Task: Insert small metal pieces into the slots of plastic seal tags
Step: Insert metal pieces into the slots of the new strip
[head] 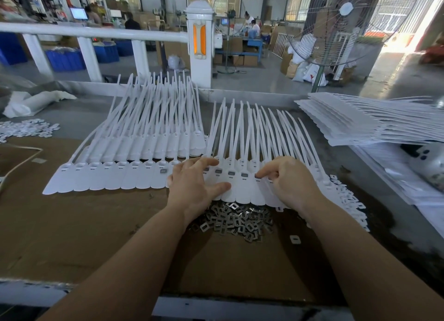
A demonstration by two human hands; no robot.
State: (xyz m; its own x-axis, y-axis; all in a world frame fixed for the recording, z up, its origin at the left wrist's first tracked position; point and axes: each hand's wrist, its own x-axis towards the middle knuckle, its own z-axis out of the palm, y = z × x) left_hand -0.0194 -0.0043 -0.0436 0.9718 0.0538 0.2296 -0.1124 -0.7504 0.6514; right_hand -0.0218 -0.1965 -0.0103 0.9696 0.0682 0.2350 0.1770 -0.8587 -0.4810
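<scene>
Left hand (194,186) lies flat on the seal tags (242,191); right hand (288,179) fingers curl, pressing a slot.

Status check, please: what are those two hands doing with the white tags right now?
Left hand flat, steadying tag row. Right hand pressing metal piece into a slot. Nothing blocking.

Single head-worn wide-angle view, looking forward and down, close above the brown cardboard-covered worktop (72,224), workshop floor beyond.

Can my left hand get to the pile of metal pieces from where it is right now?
Probably yes. The left hand rests on the tags just beyond the metal pieces, with nothing covering the pile.
</scene>
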